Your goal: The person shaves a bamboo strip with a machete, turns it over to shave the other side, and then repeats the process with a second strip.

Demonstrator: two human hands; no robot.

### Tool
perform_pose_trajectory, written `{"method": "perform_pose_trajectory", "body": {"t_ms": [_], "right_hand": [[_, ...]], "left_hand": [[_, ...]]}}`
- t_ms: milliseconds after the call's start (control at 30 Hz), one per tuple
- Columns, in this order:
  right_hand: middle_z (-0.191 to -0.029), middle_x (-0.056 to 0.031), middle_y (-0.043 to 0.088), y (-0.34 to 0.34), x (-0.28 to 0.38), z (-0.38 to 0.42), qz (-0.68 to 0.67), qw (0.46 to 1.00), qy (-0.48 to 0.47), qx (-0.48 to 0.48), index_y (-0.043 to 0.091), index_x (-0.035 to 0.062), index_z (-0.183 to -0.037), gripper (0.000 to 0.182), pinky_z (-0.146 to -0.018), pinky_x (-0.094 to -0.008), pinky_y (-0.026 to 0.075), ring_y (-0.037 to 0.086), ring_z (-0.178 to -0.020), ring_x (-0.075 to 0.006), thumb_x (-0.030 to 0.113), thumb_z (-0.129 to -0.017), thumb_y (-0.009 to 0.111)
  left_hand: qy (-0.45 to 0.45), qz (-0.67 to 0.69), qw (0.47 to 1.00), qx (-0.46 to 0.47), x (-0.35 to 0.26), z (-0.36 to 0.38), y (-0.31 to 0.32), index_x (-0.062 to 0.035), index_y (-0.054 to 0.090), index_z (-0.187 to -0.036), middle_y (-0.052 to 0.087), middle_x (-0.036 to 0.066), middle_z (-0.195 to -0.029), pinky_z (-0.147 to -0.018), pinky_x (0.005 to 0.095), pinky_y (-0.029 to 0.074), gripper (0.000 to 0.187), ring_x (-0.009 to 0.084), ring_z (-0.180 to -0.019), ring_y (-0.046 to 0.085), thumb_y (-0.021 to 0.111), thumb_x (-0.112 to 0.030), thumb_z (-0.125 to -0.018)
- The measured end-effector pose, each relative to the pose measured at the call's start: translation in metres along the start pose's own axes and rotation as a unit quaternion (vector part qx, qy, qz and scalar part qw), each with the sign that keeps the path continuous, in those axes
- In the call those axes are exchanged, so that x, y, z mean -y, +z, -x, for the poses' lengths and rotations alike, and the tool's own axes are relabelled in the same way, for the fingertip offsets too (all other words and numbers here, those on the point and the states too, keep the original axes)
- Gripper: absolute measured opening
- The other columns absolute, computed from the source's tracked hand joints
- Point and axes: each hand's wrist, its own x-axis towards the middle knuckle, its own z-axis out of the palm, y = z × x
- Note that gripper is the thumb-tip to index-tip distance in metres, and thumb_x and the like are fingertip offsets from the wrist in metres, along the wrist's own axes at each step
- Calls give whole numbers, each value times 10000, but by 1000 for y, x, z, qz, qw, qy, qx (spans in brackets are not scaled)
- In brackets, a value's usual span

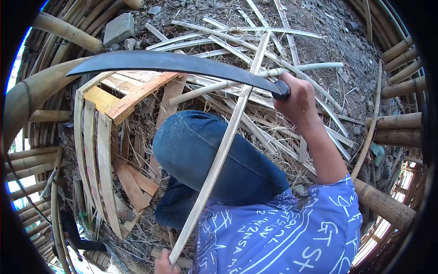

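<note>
My right hand (296, 98) is wrapped round the dark handle of a machete (173, 62). Its long curved blade points left across the view and overlaps the upper part of a bamboo strip (216, 166). That pale strip runs slantwise over my bent knee, from the ground pile down to the bottom edge. Around its lower end my left hand (167, 264) is closed, partly cut off by the frame. Beneath the blade, a round bamboo stick (205, 93) lies across the pile.
Split bamboo strips (269, 137) and shavings cover the ground ahead. A wooden crate (102, 160) stands at left, with loose boards beside it. A concrete block (119, 29) rests at upper left. Thick bamboo poles (59, 32) line both sides. Another person's dark sleeve (82, 242) shows at lower left.
</note>
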Motion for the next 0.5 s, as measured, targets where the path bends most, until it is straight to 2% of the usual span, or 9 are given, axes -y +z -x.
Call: {"method": "perform_pose_trajectory", "body": {"t_ms": [33,100,167,267,300,367,433,467,500], "right_hand": [[-631,-165,613,4,-4,-4,0,1000,-2,-1,561,72,-740,127,-575,-440,514,633,-632,-354,75,-627,619],[-626,-162,611,12,-10,-12,33,999,-26,-32,572,82,-745,134,-576,-429,518,636,-633,-347,84,-624,629],[-631,-156,619,12,-15,-18,12,999,-39,-33,592,88,-765,118,-576,-421,522,637,-634,-353,94,-651,624],[-679,-169,638,4,-52,-38,86,989,118,-36,611,86,-798,96,-635,-462,512,643,-690,-370,124,-710,607],[-697,-174,644,-4,-67,-45,104,980,165,-39,618,83,-808,98,-653,-471,509,650,-713,-368,138,-728,604],[-693,-172,642,-9,-98,-36,117,978,166,-57,616,76,-806,99,-648,-479,496,651,-707,-359,143,-737,594],[-690,-170,640,-2,-104,-19,133,976,164,-61,614,70,-804,103,-644,-488,483,653,-701,-350,149,-745,584],[-660,-154,626,-1,-103,-6,103,978,169,-65,610,59,-804,96,-609,-459,473,639,-650,-328,126,-745,576],[-630,-138,612,-2,-102,6,73,979,178,-69,605,47,-804,89,-574,-431,463,626,-599,-306,102,-744,568]], "left_hand": [[-9,31,999,27,-4,0,-3,-52,556,-987,560,263,-798,-582,489,434,225,452,-704,543,585,-189,-812],[4,25,1000,10,-12,2,-4,-51,548,-962,556,254,-785,-581,495,428,201,451,-700,541,585,-184,-817],[15,15,1000,-6,-19,7,-6,-51,541,-937,552,244,-772,-581,501,423,178,450,-696,539,584,-180,-821],[35,-1,999,-40,-16,7,-6,-52,538,-947,552,225,-704,-551,496,417,167,453,-640,540,577,-168,-833],[13,50,999,-17,-3,4,-2,-50,539,-960,552,216,-674,-532,492,419,174,455,-609,538,575,-168,-837],[-5,102,995,1,10,-2,4,-48,539,-973,551,208,-644,-513,488,420,181,456,-578,536,573,-167,-841],[103,27,990,-94,9,-3,9,-41,548,-1021,560,201,-617,-485,472,429,219,450,-534,534,560,-164,-840],[102,33,990,-93,4,-4,8,-41,548,-1021,560,201,-617,-485,472,429,219,450,-534,534,560,-164,-840],[65,28,995,-68,-5,-4,0,-34,540,-1080,567,221,-655,-523,483,439,295,450,-584,548,572,-181,-826]]}}
